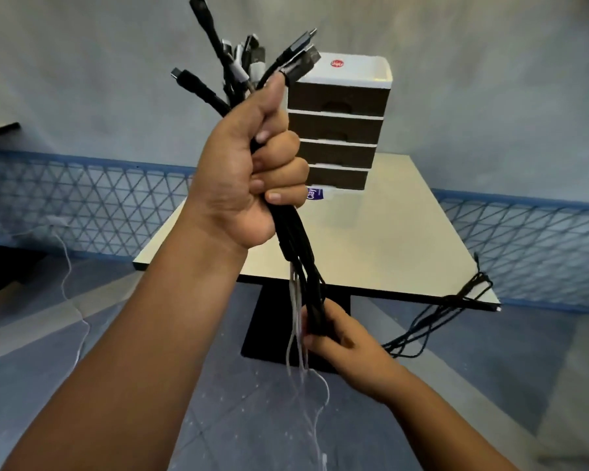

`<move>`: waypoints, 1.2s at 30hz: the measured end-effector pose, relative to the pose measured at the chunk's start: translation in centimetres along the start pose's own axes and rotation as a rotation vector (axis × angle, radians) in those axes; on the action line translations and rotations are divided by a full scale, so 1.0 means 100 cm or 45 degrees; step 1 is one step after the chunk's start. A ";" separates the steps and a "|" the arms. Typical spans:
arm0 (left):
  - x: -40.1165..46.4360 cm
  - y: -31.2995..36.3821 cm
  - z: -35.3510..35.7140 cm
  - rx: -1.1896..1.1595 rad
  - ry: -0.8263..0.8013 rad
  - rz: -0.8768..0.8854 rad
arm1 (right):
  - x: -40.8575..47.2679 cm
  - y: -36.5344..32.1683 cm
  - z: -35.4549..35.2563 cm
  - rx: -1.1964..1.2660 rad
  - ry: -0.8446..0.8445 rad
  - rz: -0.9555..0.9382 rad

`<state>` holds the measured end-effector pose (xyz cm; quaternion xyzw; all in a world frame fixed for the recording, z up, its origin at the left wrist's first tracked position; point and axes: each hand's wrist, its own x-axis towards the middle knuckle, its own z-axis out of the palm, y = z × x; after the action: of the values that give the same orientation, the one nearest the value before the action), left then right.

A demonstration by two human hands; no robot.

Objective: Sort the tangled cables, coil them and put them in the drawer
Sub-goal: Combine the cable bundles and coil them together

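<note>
Black cables (296, 239) | left fingers (279, 158) fisted round them; right fingers (323, 334) pinch below

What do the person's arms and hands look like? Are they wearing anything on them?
Both arms are bare as far as the picture shows: no sleeves in view. The left hand and the right hand have no gloves, and I see no rings, watch or bracelet. Short, plain fingernails show on the left hand's fingers. Nothing is drawn or written on them.
</note>
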<state>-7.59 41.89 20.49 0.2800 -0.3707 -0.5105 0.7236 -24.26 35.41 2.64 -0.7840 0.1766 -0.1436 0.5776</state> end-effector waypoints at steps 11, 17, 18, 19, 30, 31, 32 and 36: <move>0.022 0.023 0.058 0.087 -0.338 0.255 | 0.015 -0.096 -0.035 -0.135 0.347 -0.337; 0.040 0.064 0.061 0.136 -0.230 0.460 | 0.021 -0.054 -0.012 -0.087 0.393 -0.127; 0.043 0.063 0.060 0.151 -0.167 0.449 | 0.021 -0.046 -0.007 -0.049 0.373 -0.101; 0.045 0.060 0.058 0.158 -0.110 0.427 | 0.022 -0.041 0.000 0.016 0.337 -0.063; 0.052 0.034 0.023 0.109 -0.027 0.289 | 0.033 -0.014 0.005 -0.006 0.036 0.218; 0.052 0.032 0.021 0.120 -0.055 0.273 | 0.035 -0.020 -0.001 0.000 0.032 0.162; 0.051 0.030 0.020 0.142 -0.085 0.261 | 0.037 -0.030 -0.007 0.005 0.072 0.102; 0.047 0.022 0.019 0.229 -0.197 0.248 | 0.048 -0.094 -0.023 0.196 0.369 -0.259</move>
<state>-7.03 38.05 24.47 0.2663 -0.4949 -0.4226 0.7110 -19.95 33.86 12.40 -0.7223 0.1662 -0.3256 0.5870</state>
